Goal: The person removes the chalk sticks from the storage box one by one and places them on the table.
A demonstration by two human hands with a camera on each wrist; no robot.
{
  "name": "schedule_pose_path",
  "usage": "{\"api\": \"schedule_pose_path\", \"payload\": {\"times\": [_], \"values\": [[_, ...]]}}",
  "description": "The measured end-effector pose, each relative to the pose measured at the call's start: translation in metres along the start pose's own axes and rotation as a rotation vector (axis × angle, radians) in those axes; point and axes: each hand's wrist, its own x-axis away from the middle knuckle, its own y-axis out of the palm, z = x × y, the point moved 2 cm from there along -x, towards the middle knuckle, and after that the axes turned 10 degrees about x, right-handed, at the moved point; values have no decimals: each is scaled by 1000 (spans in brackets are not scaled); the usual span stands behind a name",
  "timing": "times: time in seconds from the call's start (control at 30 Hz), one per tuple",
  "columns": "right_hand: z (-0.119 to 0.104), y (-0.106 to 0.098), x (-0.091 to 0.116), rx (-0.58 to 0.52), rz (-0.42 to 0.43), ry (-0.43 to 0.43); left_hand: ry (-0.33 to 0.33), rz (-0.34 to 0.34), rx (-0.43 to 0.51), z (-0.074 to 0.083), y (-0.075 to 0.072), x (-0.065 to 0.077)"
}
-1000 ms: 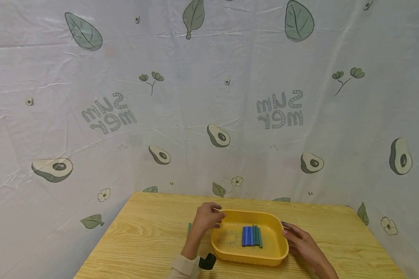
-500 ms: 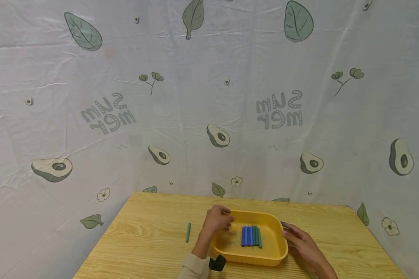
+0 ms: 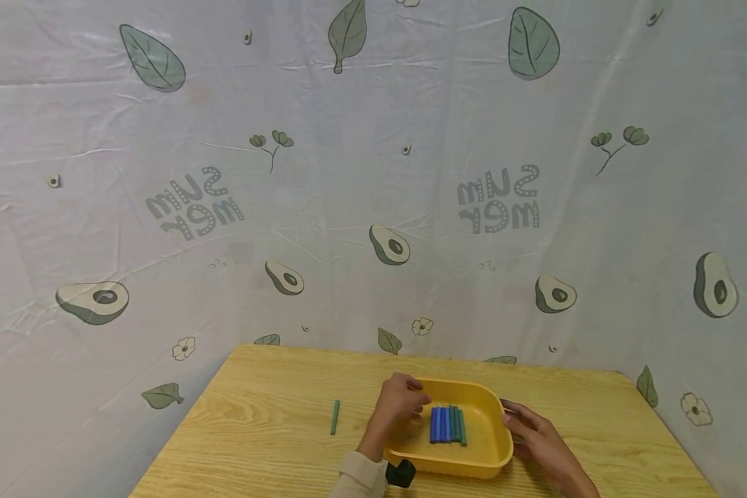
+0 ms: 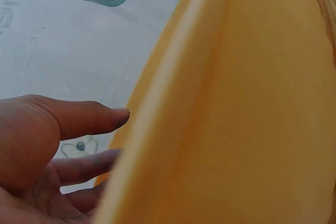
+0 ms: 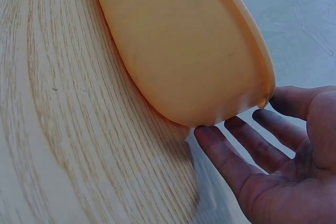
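- You have room on the yellow wood-grain surface (image 3: pixel 274 408) left and right; its far edge lies behind everything.
- Your shallow yellow tray (image 3: pixel 484 436), round-cornered with a smooth rim, sits on it.
- Your right hand (image 3: pixel 538 443), fingers spread, touches the tray's right end.
- Your left hand (image 3: pixel 400 399), fingers relaxed and apart, hangs over its left side.
- Inside, slim blue and green sticks (image 3: pixel 448 425) lie side by side.
- One loose green stick (image 3: pixel 335 417) lies left.

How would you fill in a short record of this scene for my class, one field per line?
Container: yellow tray on a wood-grain table
Inside: row of blue and green chalk-like sticks
Outside: single green stick, left of the tray
Left hand: over the tray's left part; contact with sticks unclear
Right hand: fingers touching the tray's right end
Backdrop: pale, printed with avocados and leaves
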Motion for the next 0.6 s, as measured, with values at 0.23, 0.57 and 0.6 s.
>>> {"api": "schedule_pose_path", "payload": {"times": [0.23,0.57,0.6], "values": [[1,-2,0,7,-28,-9,-33,26,-110,-4,11,-1],[0,-1,0,14,-23,-14,-44,54,-228,-3,21,3],[0,-1,0,15,-22,-14,-34,60,-241,-3,22,4]]}}
